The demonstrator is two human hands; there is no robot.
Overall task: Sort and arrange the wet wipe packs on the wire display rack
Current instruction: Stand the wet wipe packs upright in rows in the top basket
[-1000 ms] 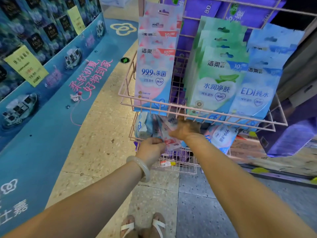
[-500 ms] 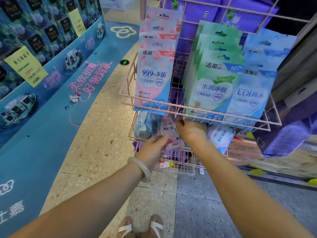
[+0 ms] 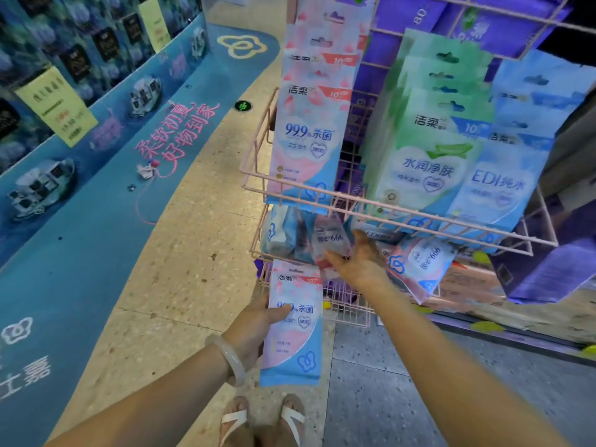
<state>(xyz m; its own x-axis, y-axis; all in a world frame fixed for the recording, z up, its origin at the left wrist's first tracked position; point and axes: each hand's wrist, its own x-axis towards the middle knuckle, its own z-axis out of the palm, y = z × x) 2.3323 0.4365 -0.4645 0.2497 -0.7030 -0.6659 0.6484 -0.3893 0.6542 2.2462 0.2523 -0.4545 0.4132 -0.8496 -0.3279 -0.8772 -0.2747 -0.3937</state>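
Left hand (image 3: 254,327): gripping pink wet wipe pack (image 3: 295,324) (upright, below rack). Right hand (image 3: 358,262): fingers spread, touching lower-basket packs (image 3: 329,240).

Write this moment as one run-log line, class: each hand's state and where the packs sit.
left hand: holds pink pack below rack | right hand: open, reaching into lower basket | upper basket: pink, green, blue packs upright

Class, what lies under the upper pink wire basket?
Jumbled packs in the lower basket, some pink, some blue; the right hand reaches among them. Anything deeper is covered.
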